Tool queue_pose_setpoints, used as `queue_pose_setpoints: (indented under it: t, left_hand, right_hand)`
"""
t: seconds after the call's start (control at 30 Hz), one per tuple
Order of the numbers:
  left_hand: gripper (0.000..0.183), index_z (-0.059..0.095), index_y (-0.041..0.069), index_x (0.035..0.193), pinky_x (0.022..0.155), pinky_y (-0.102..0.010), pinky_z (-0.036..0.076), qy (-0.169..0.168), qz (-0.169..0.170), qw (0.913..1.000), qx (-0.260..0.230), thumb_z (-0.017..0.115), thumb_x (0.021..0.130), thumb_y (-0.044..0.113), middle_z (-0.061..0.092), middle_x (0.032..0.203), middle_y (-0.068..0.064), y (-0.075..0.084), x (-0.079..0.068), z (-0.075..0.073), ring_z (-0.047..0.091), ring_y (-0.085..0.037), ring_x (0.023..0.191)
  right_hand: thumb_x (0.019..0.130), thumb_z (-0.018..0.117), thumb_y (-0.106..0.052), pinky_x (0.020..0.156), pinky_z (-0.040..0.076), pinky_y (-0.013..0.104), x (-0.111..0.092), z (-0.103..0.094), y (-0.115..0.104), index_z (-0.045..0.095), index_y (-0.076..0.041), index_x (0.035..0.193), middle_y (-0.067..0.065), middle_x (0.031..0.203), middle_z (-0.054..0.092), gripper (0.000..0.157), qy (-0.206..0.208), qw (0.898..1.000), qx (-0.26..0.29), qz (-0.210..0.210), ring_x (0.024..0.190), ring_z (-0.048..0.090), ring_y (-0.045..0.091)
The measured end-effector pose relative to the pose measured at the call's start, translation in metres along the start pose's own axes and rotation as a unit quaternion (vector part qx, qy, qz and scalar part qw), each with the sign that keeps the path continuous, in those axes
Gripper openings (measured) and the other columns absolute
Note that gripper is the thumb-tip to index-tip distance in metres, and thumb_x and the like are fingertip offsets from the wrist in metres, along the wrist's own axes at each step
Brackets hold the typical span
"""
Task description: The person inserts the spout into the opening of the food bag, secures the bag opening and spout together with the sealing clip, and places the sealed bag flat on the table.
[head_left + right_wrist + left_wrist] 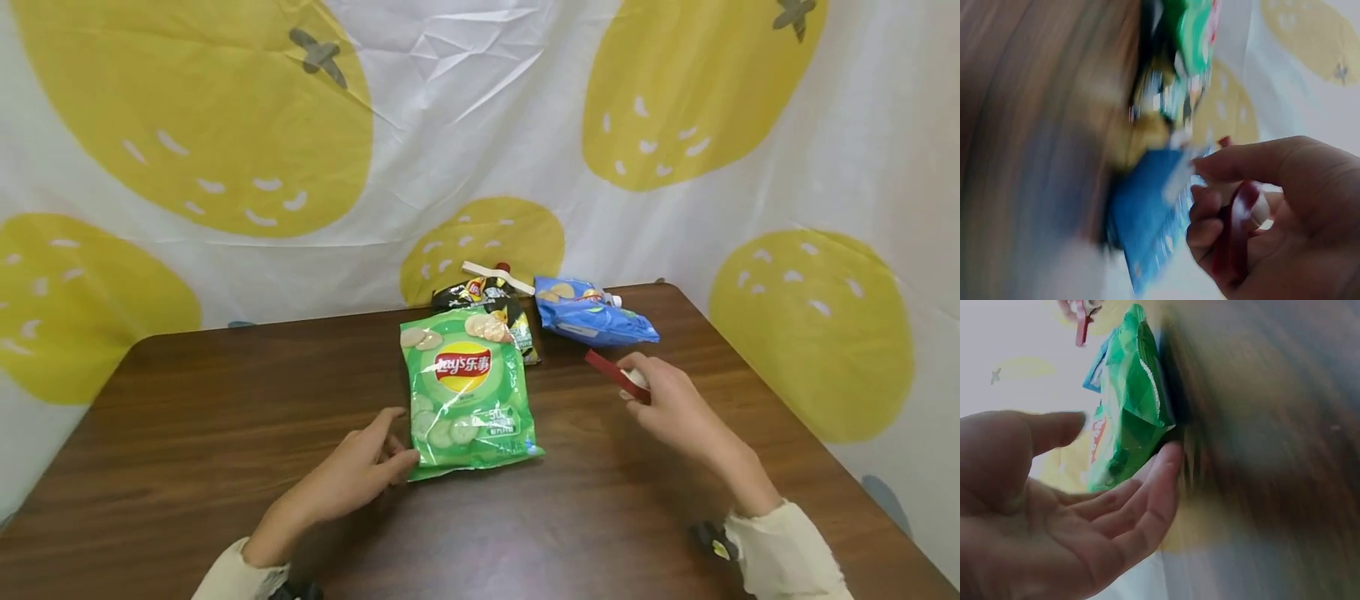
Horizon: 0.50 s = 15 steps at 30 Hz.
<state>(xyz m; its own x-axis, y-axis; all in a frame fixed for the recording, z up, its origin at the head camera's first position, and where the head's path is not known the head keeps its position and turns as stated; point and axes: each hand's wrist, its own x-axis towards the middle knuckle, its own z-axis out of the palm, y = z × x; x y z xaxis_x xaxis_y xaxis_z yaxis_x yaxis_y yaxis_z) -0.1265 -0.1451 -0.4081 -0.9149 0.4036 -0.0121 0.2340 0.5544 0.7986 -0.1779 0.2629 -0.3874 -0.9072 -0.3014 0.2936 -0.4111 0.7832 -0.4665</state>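
A green bag of Lay's chips lies face up on the table, its top overlapping a black bag. At its lower left edge is my left hand, fingers loosely bent and thumb apart. The left wrist view has these fingertips right by the green bag's edge. My right hand, to the right of the green bag, grips a red bag clip with a round white part. In the right wrist view the clip is held between curled fingers and palm, over the blue bag.
At the back stands a black chip bag with a white clip and red cap across its top. Beside it is a blue chip bag with a white cap at its right. A fruit-patterned curtain hangs behind the wooden table.
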Motion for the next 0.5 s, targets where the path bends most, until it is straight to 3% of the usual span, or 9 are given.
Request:
queue_pose_setpoints:
  t: [0.1, 0.17, 0.23, 0.33, 0.4, 0.5]
  left_hand:
    - [0.057, 0.042, -0.005, 0.14, 0.061, -0.031, 0.054, 0.03, -0.033, 0.9989, -0.011, 0.059, 0.101, 0.032, 0.071, 0.095, -0.009, 0.002, 0.01, 0.001, 0.068, -0.018, 0.073]
    - [0.05, 0.049, -0.005, 0.133, 0.06, -0.032, 0.056, 0.038, -0.045, 0.9978, -0.03, 0.06, 0.1, 0.031, 0.07, 0.093, -0.01, 0.0, 0.018, 0.003, 0.069, -0.019, 0.072]
    - [0.043, 0.052, -0.003, 0.127, 0.059, -0.033, 0.056, 0.042, -0.042, 0.9975, -0.04, 0.063, 0.099, 0.027, 0.069, 0.091, -0.01, -0.001, 0.025, 0.006, 0.067, -0.019, 0.069]
    - [0.039, 0.05, 0.0, 0.126, 0.058, -0.031, 0.055, 0.047, -0.006, 0.9982, -0.036, 0.067, 0.095, 0.017, 0.068, 0.094, -0.011, -0.001, 0.032, 0.01, 0.066, -0.017, 0.07]
    - [0.041, 0.046, 0.002, 0.128, 0.061, -0.029, 0.054, 0.064, 0.026, 0.9973, -0.028, 0.067, 0.093, 0.01, 0.068, 0.101, -0.012, 0.0, 0.036, 0.012, 0.067, -0.016, 0.076]
    - [0.047, 0.042, 0.004, 0.13, 0.063, -0.028, 0.052, 0.097, 0.054, 0.9938, 0.001, 0.068, 0.092, 0.005, 0.068, 0.096, -0.013, 0.002, 0.042, 0.013, 0.065, -0.015, 0.078]
  right_hand:
    - [0.087, 0.074, -0.006, 0.058, 0.045, 0.03, 0.009, 0.018, -0.013, 0.063, -0.007, 0.109, 0.003, 0.078, 0.058, 0.025, -0.034, 0.996, 0.085, -0.002, 0.067, 0.053, 0.018]
    - [0.09, 0.073, -0.012, 0.055, 0.047, 0.029, 0.018, 0.032, -0.022, 0.062, -0.006, 0.11, 0.005, 0.077, 0.059, 0.024, -0.075, 0.985, 0.156, 0.002, 0.064, 0.054, 0.017]
    - [0.093, 0.071, -0.017, 0.057, 0.051, 0.031, 0.025, 0.045, -0.029, 0.06, -0.004, 0.113, 0.009, 0.079, 0.061, 0.026, -0.121, 0.969, 0.215, 0.009, 0.065, 0.058, 0.019]
    - [0.096, 0.067, -0.019, 0.062, 0.056, 0.038, 0.034, 0.06, -0.041, 0.058, -0.001, 0.115, 0.014, 0.083, 0.064, 0.027, -0.173, 0.947, 0.269, 0.01, 0.069, 0.063, 0.024]
    - [0.096, 0.067, -0.019, 0.062, 0.055, 0.037, 0.038, 0.063, -0.048, 0.059, -0.005, 0.114, 0.013, 0.083, 0.065, 0.024, -0.177, 0.946, 0.273, 0.005, 0.071, 0.063, 0.024]
    - [0.095, 0.069, -0.019, 0.057, 0.05, 0.032, 0.045, 0.062, -0.057, 0.061, -0.01, 0.11, 0.005, 0.077, 0.062, 0.019, -0.139, 0.962, 0.232, -0.023, 0.066, 0.059, 0.02]
